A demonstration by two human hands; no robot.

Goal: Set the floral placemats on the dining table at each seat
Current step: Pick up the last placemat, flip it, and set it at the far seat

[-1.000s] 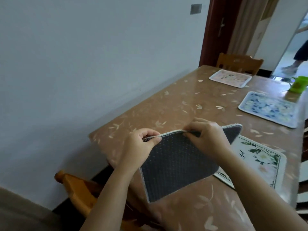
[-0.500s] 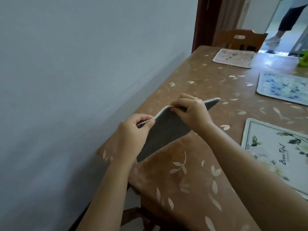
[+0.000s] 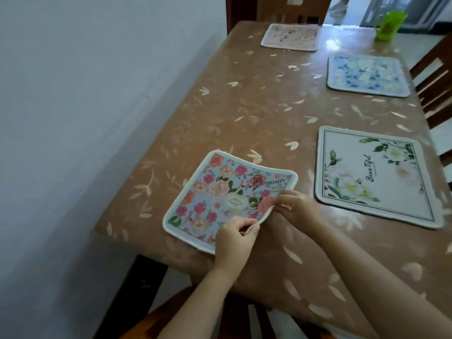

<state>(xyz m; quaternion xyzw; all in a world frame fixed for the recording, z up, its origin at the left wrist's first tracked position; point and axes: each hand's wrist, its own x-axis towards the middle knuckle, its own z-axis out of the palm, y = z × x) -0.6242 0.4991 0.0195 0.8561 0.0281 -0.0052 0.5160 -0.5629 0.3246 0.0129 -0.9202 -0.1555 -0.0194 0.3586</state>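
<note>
Pink-and-blue floral fabric placemat (image 3: 220, 194) face-up on the brown leaf-patterned counter (image 3: 244, 113).
Left hand (image 3: 233, 237) and right hand (image 3: 294, 207) both pinch its raised near edge.

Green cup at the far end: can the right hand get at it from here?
Probably not: the right hand pinches the pink placemat, and the green cup stands across the whole table.

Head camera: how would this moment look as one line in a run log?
action: laying rose placemat face up | left hand, right hand: pinching its near edge | table: three other mats laid
</note>
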